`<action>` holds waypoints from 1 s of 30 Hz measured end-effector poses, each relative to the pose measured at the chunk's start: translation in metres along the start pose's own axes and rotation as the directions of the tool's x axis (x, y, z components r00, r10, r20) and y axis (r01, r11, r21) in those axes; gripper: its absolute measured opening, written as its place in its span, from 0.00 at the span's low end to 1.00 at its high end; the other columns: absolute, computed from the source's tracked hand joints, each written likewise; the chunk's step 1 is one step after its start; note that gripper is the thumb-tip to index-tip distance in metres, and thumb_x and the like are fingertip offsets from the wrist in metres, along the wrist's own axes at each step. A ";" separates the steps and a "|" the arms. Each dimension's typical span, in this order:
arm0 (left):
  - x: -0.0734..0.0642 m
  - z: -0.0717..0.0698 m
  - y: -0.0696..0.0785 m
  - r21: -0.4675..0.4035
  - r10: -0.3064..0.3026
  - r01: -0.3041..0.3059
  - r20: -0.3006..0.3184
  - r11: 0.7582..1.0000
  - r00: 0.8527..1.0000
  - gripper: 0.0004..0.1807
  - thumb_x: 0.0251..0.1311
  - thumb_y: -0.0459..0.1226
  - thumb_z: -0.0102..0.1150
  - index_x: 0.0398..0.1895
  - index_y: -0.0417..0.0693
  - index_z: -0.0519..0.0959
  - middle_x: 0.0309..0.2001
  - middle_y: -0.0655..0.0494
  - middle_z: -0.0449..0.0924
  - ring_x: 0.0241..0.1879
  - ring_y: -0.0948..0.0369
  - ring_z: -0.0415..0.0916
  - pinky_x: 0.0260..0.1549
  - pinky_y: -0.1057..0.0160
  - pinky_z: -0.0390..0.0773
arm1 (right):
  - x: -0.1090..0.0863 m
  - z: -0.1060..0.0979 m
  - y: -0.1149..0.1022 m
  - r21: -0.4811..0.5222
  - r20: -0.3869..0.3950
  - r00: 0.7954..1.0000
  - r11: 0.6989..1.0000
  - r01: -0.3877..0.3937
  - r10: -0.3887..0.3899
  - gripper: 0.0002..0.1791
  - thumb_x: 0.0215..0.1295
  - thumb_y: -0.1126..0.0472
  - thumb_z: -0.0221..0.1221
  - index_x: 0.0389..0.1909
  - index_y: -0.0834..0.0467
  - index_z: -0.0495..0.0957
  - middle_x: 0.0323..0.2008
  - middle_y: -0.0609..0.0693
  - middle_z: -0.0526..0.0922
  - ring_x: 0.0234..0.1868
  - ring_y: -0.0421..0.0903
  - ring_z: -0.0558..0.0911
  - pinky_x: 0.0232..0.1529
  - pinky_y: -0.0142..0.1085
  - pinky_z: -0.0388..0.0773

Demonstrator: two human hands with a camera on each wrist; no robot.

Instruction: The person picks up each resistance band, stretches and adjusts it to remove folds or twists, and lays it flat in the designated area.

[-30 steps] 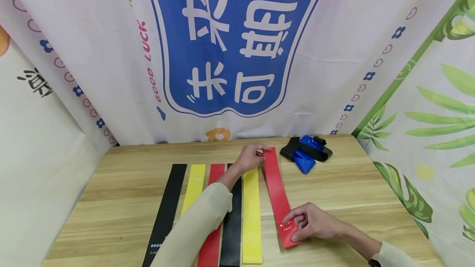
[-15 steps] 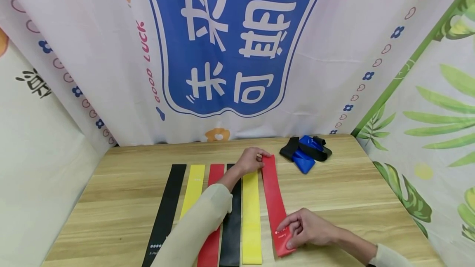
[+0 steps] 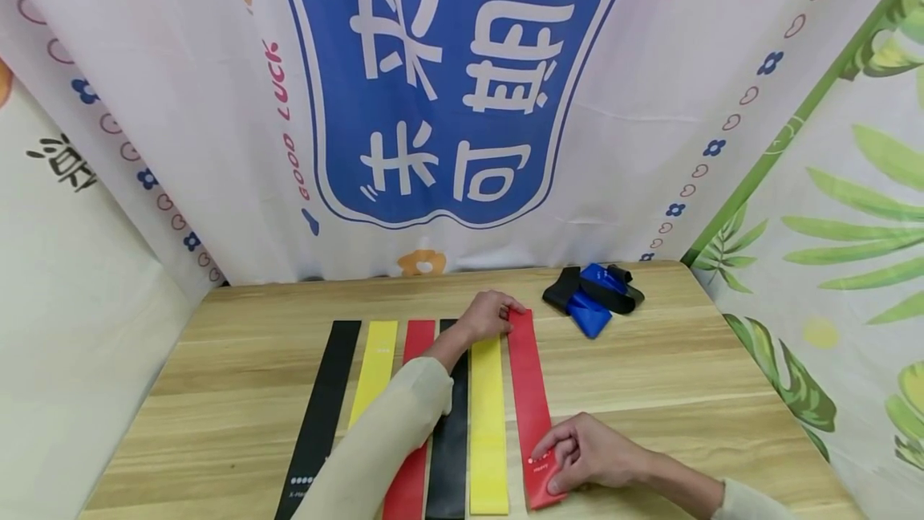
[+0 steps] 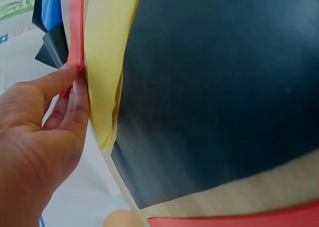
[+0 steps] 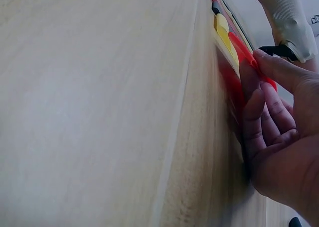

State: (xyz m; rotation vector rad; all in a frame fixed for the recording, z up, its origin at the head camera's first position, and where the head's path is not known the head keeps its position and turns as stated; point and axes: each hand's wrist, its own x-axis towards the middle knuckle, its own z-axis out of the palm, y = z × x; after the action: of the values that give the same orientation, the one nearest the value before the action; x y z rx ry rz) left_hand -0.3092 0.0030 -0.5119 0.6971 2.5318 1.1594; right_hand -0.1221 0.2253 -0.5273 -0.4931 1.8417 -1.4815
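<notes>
A red resistance band (image 3: 530, 392) marked "Heavy" lies lengthwise between my two hands in the head view. My left hand (image 3: 487, 318) pinches its far end, thumb and fingers meeting on the band's edge in the left wrist view. At the near end, my right hand (image 3: 595, 452) pinches the band beside its white printing. Just left of it lies a flat yellow band (image 3: 488, 424), then a black band (image 3: 449, 456) and another red band (image 3: 419, 335). My left forearm crosses over these and hides parts of them.
Farther left are a second yellow band (image 3: 373, 367) and a second black band (image 3: 325, 400). A heap of blue and black bands (image 3: 593, 299) sits at the back right of the wooden table (image 3: 650, 375). A printed curtain (image 3: 613, 143) hangs behind the table.
Both hands have drawn the red band toward the near edge and slightly left, closer alongside the yellow band. Both hands keep their pinch on it.
</notes>
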 end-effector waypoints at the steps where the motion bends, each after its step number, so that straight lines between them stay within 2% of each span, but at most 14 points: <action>1: 0.000 0.000 0.000 0.009 0.000 0.000 0.003 1.000 1.000 0.20 0.63 0.20 0.66 0.56 0.41 0.88 0.57 0.45 0.84 0.41 0.57 0.79 0.34 0.67 0.82 | 0.000 0.000 0.000 0.001 0.000 1.000 1.000 -0.002 0.002 0.18 0.63 0.67 0.73 0.54 0.65 0.85 0.29 0.47 0.84 0.24 0.34 0.76 0.24 0.24 0.74; 4: 0.001 0.000 0.001 0.080 0.024 -0.024 0.002 0.996 1.000 0.20 0.63 0.21 0.66 0.56 0.42 0.88 0.56 0.47 0.85 0.45 0.56 0.77 0.38 0.67 0.81 | 0.001 0.002 0.000 -0.024 -0.008 1.000 1.000 -0.001 0.001 0.17 0.63 0.66 0.73 0.53 0.63 0.86 0.28 0.47 0.84 0.23 0.34 0.76 0.23 0.24 0.73; 8: 0.002 0.001 0.003 0.185 0.075 -0.074 0.000 0.980 0.997 0.19 0.64 0.21 0.66 0.57 0.41 0.87 0.56 0.48 0.87 0.52 0.53 0.79 0.48 0.64 0.82 | 0.001 0.002 -0.001 -0.065 -0.015 1.000 0.998 -0.010 0.009 0.16 0.63 0.64 0.74 0.51 0.61 0.87 0.27 0.45 0.85 0.21 0.33 0.76 0.21 0.23 0.73; 14: 0.001 0.003 0.003 0.233 0.084 -0.081 -0.004 0.969 0.996 0.18 0.64 0.22 0.66 0.57 0.39 0.87 0.56 0.47 0.86 0.54 0.53 0.80 0.53 0.60 0.83 | 0.001 0.002 -0.003 -0.081 -0.004 1.000 0.996 -0.030 0.030 0.14 0.64 0.61 0.74 0.49 0.57 0.87 0.24 0.46 0.86 0.17 0.34 0.76 0.19 0.24 0.73; 19: 0.002 0.003 0.003 0.238 0.069 -0.064 -0.014 0.969 0.998 0.17 0.64 0.23 0.67 0.56 0.39 0.88 0.55 0.47 0.86 0.57 0.53 0.80 0.58 0.58 0.82 | 0.000 0.000 -0.004 -0.052 0.038 0.999 0.998 -0.023 0.025 0.13 0.68 0.60 0.72 0.51 0.57 0.87 0.24 0.52 0.88 0.20 0.35 0.84 0.19 0.24 0.74; 24: 0.001 0.003 0.005 0.220 0.048 -0.040 -0.031 0.975 0.998 0.16 0.65 0.26 0.69 0.55 0.43 0.89 0.55 0.49 0.86 0.56 0.54 0.79 0.59 0.58 0.81 | -0.001 -0.006 -0.005 -0.078 0.047 0.999 0.997 0.000 0.004 0.10 0.71 0.59 0.69 0.50 0.56 0.88 0.25 0.52 0.88 0.21 0.36 0.84 0.20 0.25 0.76; 30: 0.001 0.002 0.011 0.076 0.043 -0.039 -0.044 0.996 0.998 0.17 0.67 0.29 0.68 0.59 0.41 0.86 0.58 0.46 0.83 0.57 0.52 0.81 0.57 0.56 0.83 | 0.001 -0.018 -0.007 -0.097 0.015 1.000 0.995 0.028 -0.026 0.10 0.73 0.60 0.67 0.50 0.59 0.88 0.27 0.54 0.88 0.23 0.38 0.85 0.22 0.26 0.78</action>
State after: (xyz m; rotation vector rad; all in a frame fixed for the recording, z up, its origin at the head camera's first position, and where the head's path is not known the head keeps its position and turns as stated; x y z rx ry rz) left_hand -0.3060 0.0115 -0.5048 0.7528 2.6234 1.1101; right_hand -0.1364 0.2352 -0.5190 -0.5758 1.9104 -1.4075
